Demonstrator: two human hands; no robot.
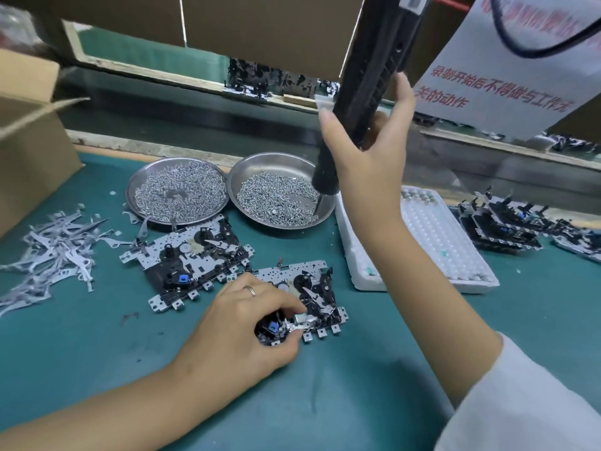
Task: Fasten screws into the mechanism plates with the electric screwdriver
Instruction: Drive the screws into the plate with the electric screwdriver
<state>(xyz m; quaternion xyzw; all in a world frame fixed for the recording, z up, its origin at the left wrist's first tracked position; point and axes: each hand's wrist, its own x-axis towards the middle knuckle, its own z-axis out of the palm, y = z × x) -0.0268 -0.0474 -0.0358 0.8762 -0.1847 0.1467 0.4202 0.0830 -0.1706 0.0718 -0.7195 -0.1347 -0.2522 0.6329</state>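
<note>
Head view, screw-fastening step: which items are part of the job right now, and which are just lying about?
In use:
- electric screwdriver, gripped by right hand, tip over right screw dish
- near mechanism plate, with left hand pinching a part on it
- second mechanism plate

Lying about:
- left screw dish
- loose metal levers
- white foam tray
- cardboard box

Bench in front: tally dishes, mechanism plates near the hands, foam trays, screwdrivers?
Screw dishes: 2, left dish and right dish
Mechanism plates by the hands: 2, far plate and near plate
Foam tray: 1
Screwdriver: 1
Total: 6
</note>
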